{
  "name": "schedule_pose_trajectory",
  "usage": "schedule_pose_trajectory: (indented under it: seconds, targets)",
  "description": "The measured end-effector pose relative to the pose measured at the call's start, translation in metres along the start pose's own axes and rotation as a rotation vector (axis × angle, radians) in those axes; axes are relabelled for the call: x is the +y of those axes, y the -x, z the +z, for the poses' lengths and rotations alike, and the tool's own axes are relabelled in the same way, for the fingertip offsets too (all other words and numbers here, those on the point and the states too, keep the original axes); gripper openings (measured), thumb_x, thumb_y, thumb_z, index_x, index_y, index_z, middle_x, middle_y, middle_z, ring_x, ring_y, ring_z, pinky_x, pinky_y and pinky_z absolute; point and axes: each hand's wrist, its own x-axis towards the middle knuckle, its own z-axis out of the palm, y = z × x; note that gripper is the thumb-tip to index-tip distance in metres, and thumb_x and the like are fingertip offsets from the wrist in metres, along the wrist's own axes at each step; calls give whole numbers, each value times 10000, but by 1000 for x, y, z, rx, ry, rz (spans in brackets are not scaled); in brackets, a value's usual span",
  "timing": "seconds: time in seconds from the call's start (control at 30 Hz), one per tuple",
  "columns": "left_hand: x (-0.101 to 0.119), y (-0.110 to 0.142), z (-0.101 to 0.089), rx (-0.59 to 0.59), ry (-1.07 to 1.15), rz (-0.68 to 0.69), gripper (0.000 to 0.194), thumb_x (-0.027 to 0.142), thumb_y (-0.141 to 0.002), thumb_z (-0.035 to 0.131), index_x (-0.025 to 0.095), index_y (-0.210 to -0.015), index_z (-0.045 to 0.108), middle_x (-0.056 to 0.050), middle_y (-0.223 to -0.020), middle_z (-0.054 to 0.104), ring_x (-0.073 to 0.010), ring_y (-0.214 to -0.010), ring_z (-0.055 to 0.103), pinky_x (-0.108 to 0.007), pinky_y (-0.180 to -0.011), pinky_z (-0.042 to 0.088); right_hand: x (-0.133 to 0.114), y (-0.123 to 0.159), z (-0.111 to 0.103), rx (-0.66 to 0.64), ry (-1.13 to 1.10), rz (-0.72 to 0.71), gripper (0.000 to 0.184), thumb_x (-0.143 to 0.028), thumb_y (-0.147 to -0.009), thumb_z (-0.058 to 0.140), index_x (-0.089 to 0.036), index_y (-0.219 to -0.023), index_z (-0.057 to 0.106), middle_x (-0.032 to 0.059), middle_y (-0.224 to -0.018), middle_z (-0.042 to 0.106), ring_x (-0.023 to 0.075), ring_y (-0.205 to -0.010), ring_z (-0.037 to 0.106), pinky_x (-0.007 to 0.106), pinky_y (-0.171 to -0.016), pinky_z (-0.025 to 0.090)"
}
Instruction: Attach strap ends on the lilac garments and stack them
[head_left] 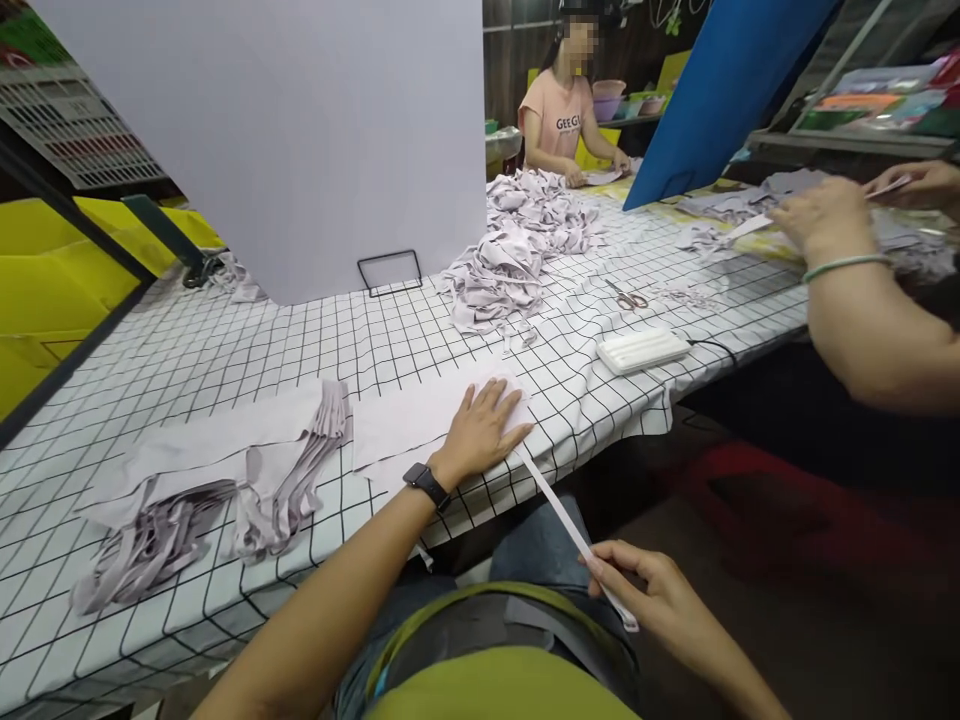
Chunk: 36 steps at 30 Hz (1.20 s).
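Observation:
My left hand (484,428), with a dark watch on its wrist, lies flat with fingers spread on a pale fabric piece (401,420) at the table's near edge. From under that hand a narrow white strap (555,500) runs down toward my lap. My right hand (637,580) pinches the strap between thumb and fingers, and its folded end sticks out below. To the left lies a stack of pale fabric pieces (202,450), their gathered straps (150,540) bunched toward the table edge.
A heap of pale fabric (510,260) sits farther back. Scissors (627,298) and a white power strip (643,350) lie to the right. A large white panel (322,150) and a blue panel (720,100) stand on the checked cloth (420,335). Two other people handle fabric nearby.

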Motion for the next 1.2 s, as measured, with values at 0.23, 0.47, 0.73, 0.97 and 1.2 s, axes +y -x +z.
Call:
schedule_pose_trajectory:
  seconds: [0.23,0.47,0.73,0.97,1.2]
  targets:
    - [-2,0,4,45,-24,10,631,574,-1041,312,179,-1524,408,-146,-1626,359,-298,-1535,272,-552,-1264,181,3,29,-10,3,-122,106,433,-558,-911,592,-182,-1108,681,27,-727,719,233,-775,658,358,-804,472]
    - [-3,0,5,60,-42,20,629,572,-1039,319,173,-1513,427,-153,-1612,381,-305,-1524,297,-562,-1255,211,-11,41,-22,171,-336,159,429,-616,-805,740,-214,-938,677,-8,-582,671,143,-532,511,268,-562,384]
    - [-2,0,5,69,67,6,602,551,-1030,402,201,-1520,407,-156,-1635,335,-325,-1542,246,-613,-1253,165,-36,29,-28,190,-578,182,403,-549,-733,835,-227,-976,840,138,-949,820,188,-695,648,307,-703,531]
    - [3,29,-5,428,383,0,312,229,-1028,451,201,-1321,555,-132,-1463,532,-278,-1427,426,-549,-1183,362,-47,-31,-19,210,-354,63,395,-558,-739,819,-209,-922,855,120,-814,817,164,-570,607,271,-577,542]
    - [9,61,-27,381,563,-101,103,150,-954,575,210,-972,657,-44,-878,686,-231,-912,594,-387,-790,538,-73,-75,-13,155,-138,-186,295,-498,-834,745,-226,-843,859,87,-858,770,238,-835,712,272,-718,588]
